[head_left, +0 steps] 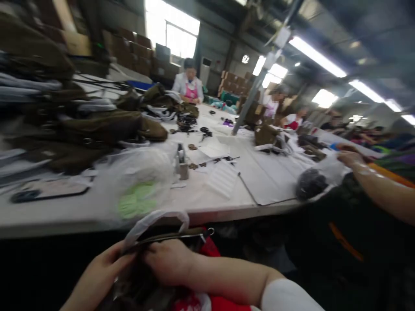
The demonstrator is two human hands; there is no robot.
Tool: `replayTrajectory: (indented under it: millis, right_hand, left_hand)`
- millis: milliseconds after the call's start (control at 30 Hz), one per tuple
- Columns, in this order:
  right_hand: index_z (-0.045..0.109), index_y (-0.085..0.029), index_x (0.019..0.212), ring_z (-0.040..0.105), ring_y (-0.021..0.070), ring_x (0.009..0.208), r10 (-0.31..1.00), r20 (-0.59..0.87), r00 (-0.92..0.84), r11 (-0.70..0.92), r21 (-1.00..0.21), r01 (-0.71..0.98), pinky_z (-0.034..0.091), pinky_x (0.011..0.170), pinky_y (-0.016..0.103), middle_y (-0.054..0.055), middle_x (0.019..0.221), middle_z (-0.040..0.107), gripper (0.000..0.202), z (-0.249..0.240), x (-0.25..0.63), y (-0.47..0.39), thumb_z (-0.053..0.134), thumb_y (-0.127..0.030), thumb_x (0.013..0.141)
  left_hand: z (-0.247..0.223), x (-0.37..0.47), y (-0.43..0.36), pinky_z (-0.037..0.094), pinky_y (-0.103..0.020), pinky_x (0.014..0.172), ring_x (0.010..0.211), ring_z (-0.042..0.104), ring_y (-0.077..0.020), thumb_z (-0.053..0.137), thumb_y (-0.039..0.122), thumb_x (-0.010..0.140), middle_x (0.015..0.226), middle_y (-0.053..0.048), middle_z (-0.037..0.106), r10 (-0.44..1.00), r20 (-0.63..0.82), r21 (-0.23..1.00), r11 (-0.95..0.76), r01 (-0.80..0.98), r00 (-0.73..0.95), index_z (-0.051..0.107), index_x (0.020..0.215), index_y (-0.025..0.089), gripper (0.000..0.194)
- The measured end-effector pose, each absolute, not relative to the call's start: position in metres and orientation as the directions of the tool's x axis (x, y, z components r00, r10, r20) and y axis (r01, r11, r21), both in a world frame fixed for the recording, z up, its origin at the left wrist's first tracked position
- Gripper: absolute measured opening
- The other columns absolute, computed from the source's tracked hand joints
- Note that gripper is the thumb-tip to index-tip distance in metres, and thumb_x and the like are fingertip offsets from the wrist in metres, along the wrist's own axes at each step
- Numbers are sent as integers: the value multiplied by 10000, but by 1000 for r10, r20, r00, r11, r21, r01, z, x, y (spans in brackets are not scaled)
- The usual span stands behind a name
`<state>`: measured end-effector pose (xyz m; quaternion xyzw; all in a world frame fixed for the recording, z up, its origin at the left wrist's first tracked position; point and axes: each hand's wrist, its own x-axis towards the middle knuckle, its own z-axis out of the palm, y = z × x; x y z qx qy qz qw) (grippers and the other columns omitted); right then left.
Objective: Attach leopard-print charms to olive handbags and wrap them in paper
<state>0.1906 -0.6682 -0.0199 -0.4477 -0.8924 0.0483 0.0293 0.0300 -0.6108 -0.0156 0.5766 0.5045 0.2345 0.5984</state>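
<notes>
A dark bag [162, 236] with a white-wrapped handle [152, 220] is held low in front of me, below the table's front edge. My left hand [112, 263] grips the bag's rim at the left, beside the foot of the handle. Further right, my right hand [167, 259] is curled at the bag's opening, its forearm reaching in from the right. The fingertips of the right hand are blurred and partly hidden, so what they hold cannot be made out. A metal ring [210, 231] shows at the bag's right end.
On the white table [194, 207] lie piled olive bags [97, 129], a phone [52, 189], a clear plastic bag with green pieces [136, 198], a metal block [182, 166] and small dark parts. A co-worker's arm [372, 181] holds a plastic bag at the right. Several people sit beyond.
</notes>
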Motion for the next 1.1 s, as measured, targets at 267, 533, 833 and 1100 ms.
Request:
replayTrajectory:
  millis: [267,533,833,1100]
  right_hand:
    - [662,-175,947,599,210,865,803,24,-595,590,-170,789,505,752,317,72,975,640,165,-19,185,-672,499,-188,925]
    - [634,-136,957,603,201,828,769,-53,-637,597,-299,745,498,722,319,97,978,650,215,-29,187,-677,423,-108,925]
    - [674,-168,998,646,198,811,791,-162,-590,477,-440,761,493,731,298,72,924,702,235,-15,197,-680,478,-141,871]
    - [640,-222,1025,658,174,758,706,611,-358,703,-545,457,507,667,285,52,878,708,182,91,244,-673,523,-170,895]
  left_hand:
    - [-5,14,-625,489,-278,638,695,646,-203,746,351,607,747,-33,722,891,-322,947,303,109,320,730,820,149,294]
    - [-2,19,-629,410,-224,513,579,569,-143,673,320,666,676,0,674,950,-203,959,143,245,239,724,792,140,226]
    - [-6,21,-626,466,-248,704,765,643,-182,548,170,719,799,-8,718,980,-16,886,-79,457,200,719,788,173,184]
    - [1,10,-628,463,-246,663,758,641,-198,523,193,742,755,0,699,920,-190,930,57,363,342,679,764,177,158]
